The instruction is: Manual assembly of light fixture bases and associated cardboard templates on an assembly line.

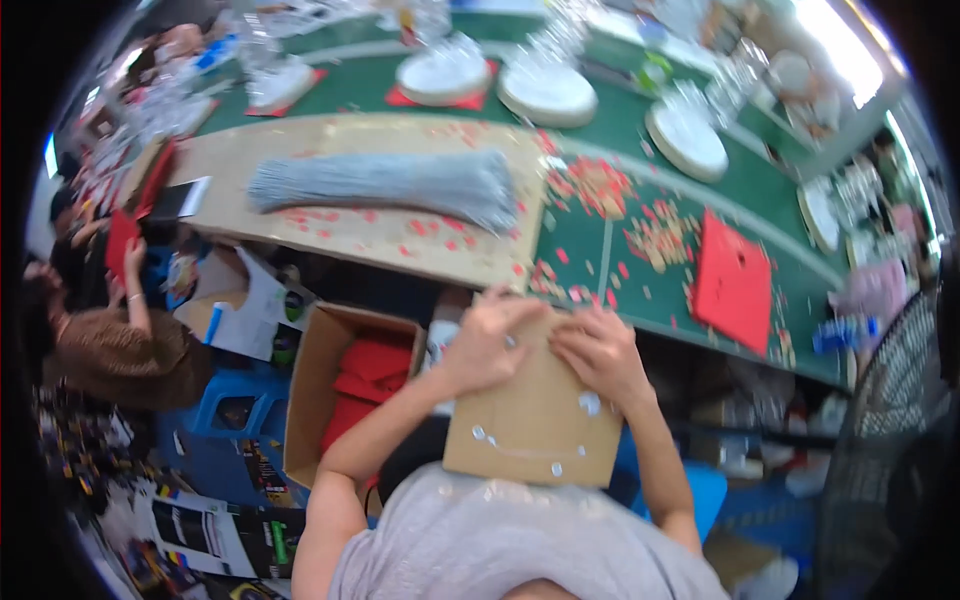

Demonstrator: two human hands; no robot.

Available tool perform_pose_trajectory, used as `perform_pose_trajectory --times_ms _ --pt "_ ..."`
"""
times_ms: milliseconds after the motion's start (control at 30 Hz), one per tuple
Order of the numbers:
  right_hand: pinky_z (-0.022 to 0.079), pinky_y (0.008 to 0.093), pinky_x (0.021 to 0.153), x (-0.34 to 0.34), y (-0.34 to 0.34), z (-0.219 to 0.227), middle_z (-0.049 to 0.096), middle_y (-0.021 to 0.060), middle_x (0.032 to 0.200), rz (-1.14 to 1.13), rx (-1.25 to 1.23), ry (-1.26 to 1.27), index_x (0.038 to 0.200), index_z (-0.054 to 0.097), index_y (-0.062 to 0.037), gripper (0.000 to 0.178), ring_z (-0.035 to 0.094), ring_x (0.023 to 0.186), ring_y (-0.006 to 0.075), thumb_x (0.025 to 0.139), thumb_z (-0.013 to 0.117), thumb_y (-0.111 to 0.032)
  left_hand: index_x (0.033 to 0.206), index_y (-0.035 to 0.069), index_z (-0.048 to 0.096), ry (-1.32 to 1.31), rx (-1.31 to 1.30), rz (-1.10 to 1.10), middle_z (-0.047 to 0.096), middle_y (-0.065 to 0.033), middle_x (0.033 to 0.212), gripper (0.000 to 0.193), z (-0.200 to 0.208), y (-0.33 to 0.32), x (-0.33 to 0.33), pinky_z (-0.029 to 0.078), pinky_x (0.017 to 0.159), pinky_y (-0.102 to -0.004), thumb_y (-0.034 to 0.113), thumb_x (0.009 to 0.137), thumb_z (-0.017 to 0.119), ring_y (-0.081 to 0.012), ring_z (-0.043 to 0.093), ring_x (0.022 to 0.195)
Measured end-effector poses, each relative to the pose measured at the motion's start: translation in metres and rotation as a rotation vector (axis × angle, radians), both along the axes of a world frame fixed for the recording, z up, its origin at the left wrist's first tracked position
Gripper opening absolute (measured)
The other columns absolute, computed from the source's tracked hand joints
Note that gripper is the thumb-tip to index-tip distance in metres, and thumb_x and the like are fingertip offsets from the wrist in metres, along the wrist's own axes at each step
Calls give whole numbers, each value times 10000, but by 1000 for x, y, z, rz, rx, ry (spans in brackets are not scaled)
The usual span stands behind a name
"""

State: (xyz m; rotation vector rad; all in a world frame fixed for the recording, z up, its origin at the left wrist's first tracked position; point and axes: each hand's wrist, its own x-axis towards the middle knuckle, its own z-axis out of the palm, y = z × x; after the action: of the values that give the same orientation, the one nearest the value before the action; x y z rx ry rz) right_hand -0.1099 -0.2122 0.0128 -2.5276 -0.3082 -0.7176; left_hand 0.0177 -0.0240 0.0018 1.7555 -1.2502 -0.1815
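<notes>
A brown cardboard panel (530,415) lies tilted against my lap, its far edge near the table's front. Several small whitish round pieces and a thin pale curved line show on its face. My left hand (488,342) rests on the panel's far left part, its fingers bent around that edge. Over the far right part, my right hand (603,355) has its fingers bent and pressed together. What sits between those fingertips is too small and blurred to make out.
A bundle of grey-blue strands (385,185) lies on a cardboard sheet (215,160). Red and tan scraps (660,235) litter the green table beside a red panel (733,280). An open carton (300,400) holds red pieces at my left. A fan (880,430) stands right; a co-worker (125,350) sits left.
</notes>
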Motion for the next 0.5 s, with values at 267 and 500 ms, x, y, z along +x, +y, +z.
perform_pose_trajectory --times_ms 267,500 --pt "563 346 792 5 -11 -2 627 125 990 180 -485 -51 1005 682 50 340 653 932 257 696 672 -92 1224 28 653 40 32 -17 716 -128 1187 481 5 -4 7 341 1184 -528 22 757 768 -289 672 1137" --pt "544 316 769 7 -16 7 610 95 915 283 -626 -40 857 644 22 218 635 869 215 681 663 -103 1189 64 691 -19 37 -5 717 -112 1186 444 0 -1 -5 338 1176 -546 37 755 778 -291 657 1173"
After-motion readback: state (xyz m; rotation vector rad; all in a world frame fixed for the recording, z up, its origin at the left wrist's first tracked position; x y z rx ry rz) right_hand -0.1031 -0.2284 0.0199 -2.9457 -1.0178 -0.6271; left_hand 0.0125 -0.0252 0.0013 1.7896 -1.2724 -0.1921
